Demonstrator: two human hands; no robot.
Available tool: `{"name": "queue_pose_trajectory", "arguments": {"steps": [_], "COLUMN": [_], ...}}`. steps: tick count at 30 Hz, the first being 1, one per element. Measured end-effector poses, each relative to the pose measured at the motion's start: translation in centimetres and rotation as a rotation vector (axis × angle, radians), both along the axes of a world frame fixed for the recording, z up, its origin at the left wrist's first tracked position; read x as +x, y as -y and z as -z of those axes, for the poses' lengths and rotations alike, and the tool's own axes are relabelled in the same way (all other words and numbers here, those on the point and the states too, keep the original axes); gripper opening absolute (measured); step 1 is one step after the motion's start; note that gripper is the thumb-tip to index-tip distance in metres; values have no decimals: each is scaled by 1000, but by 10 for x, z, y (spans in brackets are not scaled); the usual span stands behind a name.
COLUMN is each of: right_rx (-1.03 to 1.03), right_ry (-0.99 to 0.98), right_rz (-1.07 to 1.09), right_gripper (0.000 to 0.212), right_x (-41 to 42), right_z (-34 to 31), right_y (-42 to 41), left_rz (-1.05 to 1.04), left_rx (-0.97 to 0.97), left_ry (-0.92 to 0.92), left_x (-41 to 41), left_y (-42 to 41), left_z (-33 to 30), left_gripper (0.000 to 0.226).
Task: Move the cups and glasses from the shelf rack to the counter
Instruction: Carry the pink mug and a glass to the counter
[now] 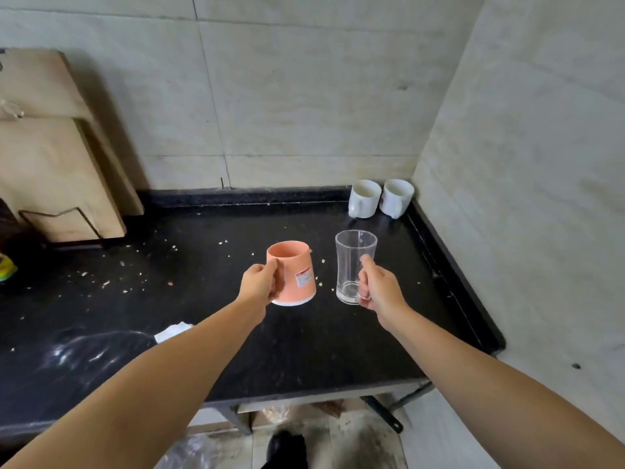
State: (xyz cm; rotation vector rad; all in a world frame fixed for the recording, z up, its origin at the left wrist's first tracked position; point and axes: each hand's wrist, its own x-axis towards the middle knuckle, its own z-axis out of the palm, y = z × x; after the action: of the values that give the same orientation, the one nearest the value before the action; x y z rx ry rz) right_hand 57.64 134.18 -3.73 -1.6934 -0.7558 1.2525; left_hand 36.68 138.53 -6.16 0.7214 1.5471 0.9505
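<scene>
The left hand (258, 282) holds an orange plastic mug (293, 270) by its handle; the grip is curled tight around the handle, with the thumb on top. The mug stands upright, a little tilted, and it has a white base and a small sticker on its side. I cannot tell if its base touches the black table (203, 316) or is just above it.

The right hand (378, 287) holds a clear glass mug (353, 265), just to the right of the orange one. The grip is closed on the glass handle, thumb pointing up along it. The glass is upright and empty, and its base is at or just above the table; which one, I cannot say. The two mugs are near each other but apart.

In the far right corner of the table stand two white ceramic cups (380, 198), side by side and close to the tiled wall (304, 96). Both are upright with the handles turned toward the near side.

At the far left, wooden cutting boards (50, 147) lean against the wall in a wire holder (67, 216). Small pale crumbs (105, 284) lie spread over the table. A crumpled white paper (172, 331) lies near the left forearm, beside a shiny dark plastic bag (84, 353).
</scene>
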Motion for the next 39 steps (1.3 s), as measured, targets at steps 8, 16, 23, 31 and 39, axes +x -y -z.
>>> {"name": "queue_pose_trajectory", "arguments": {"steps": [8,16,23,31,39], "right_rx": [-7,18,61,101,127], "right_ry": [0,4,6,19,36], "right_rz": [9,24,99,141,97], "right_gripper": [62,57,50,47,48], "right_x": [-2,-7,-5,6,10], "right_z": [27,59,85,101,112], "right_y": [-140,-246,-292,-313,-315], "left_rz": [6,-79,-134,-117,-69], "left_rx": [39,58,70,130,162], "left_ry": [6,-37,-66,-96,-175], "left_x": [29,59,73,92,89], "left_y": [-139,-220,-262,-287,-282], "left_z": [13,48,68,82,97], "left_gripper": [28,27,27,29,25]}}
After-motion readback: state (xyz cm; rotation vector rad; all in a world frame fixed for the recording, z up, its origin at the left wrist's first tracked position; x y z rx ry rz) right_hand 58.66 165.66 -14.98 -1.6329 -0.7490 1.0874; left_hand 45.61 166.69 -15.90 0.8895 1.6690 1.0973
